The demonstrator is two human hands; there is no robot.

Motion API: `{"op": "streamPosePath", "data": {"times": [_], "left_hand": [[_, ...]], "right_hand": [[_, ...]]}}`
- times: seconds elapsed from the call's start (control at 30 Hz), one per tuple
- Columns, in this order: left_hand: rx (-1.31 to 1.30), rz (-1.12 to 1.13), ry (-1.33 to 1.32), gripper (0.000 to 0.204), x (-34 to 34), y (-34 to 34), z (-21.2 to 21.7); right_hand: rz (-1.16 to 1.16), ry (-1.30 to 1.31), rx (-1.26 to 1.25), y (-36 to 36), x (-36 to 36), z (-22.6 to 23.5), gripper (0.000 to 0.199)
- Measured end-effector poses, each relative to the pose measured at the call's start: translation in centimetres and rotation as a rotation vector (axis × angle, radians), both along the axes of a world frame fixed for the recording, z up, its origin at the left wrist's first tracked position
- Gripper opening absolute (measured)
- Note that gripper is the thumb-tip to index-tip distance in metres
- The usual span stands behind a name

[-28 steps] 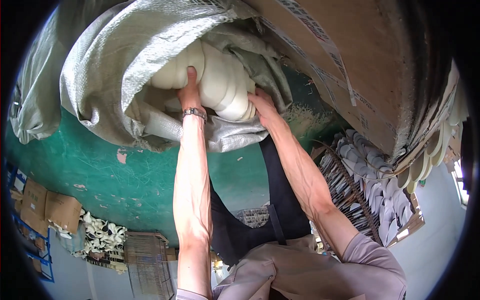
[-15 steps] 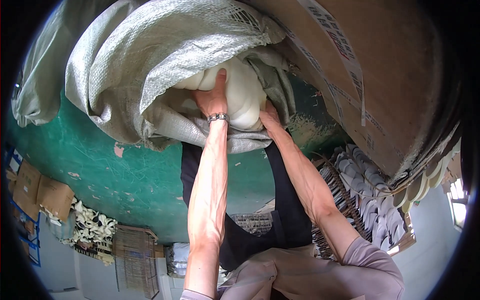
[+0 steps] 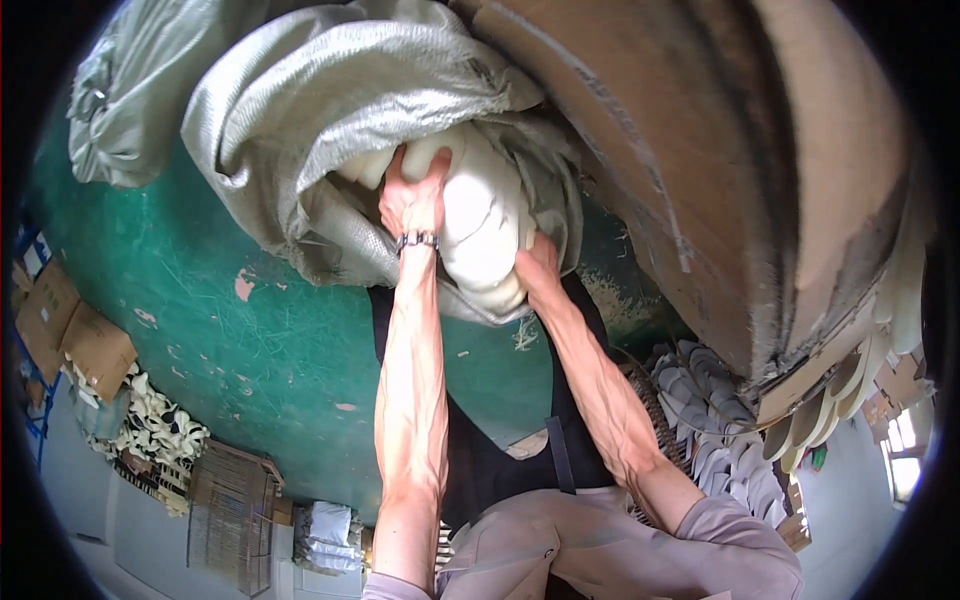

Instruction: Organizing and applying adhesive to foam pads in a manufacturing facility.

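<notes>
A stack of smooth, cream-white, curved pieces [image 3: 482, 215] nested together lies in the mouth of a woven grey-white sack [image 3: 250, 150]. My left hand [image 3: 412, 195], wearing a dark bracelet, closes round the stack's left side, thumb and fingers bent over the pieces. On the lower right side, my right hand [image 3: 538, 262] grips the same stack; its fingertips are hidden behind it. The near end of the stack hangs over the sack's near rim. More white pieces [image 3: 368, 165] show deeper inside the opening, left of my left hand.
A large brown cardboard box [image 3: 690, 180] stands close on the right. Another sack [image 3: 125, 120] lies far left on the scuffed green floor [image 3: 270, 370]. Piled white pieces [image 3: 165, 435], cartons [image 3: 95, 350] and a wire rack [image 3: 232, 515] are at lower left. Grey-white curved pieces [image 3: 715, 400] hang lower right.
The stack has come further out over the sack's near rim, both hands still on it. My left hand's fingers now show bent over the pieces. The whole view has shifted slightly.
</notes>
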State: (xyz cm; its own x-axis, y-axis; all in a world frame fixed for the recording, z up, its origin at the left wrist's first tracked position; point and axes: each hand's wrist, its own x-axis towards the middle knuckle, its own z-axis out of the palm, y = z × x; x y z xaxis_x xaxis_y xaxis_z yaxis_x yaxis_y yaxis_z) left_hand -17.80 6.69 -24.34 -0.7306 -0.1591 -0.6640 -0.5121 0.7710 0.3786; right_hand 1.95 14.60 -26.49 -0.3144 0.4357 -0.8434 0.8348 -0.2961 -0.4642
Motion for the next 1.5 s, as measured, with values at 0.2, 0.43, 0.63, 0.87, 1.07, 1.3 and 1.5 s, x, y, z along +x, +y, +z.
{"op": "streamPosePath", "data": {"times": [0.2,0.43,0.63,0.87,1.07,1.3,1.5], "left_hand": [[-0.033,0.012,0.016,0.077,3.0,-3.6,10.8],[-0.088,0.073,0.068,0.078,7.5,-5.4,23.2],[-0.195,0.045,0.050,0.081,9.8,-8.5,30.5],[-0.149,0.049,0.100,0.079,13.7,-9.9,36.3],[0.016,-0.001,0.200,0.080,19.9,-11.4,42.6],[0.229,-0.061,0.288,0.083,28.7,-13.2,50.8],[0.407,-0.124,0.323,0.082,36.8,-11.9,58.2]], "right_hand": [[0.038,-0.003,0.002,-0.7,1.1,14.1,0.061],[0.104,0.043,-0.105,-1.7,4.8,24.7,0.058],[0.094,0.053,-0.262,-4.4,7.2,31.3,0.064],[0.034,0.235,-0.281,-6.5,11.5,35.0,0.051],[-0.039,0.383,-0.174,-8.4,18.3,40.4,0.045],[-0.013,0.567,0.079,-8.7,25.6,53.8,0.059],[0.125,0.274,0.565,-5.5,34.5,60.6,0.062]]}}
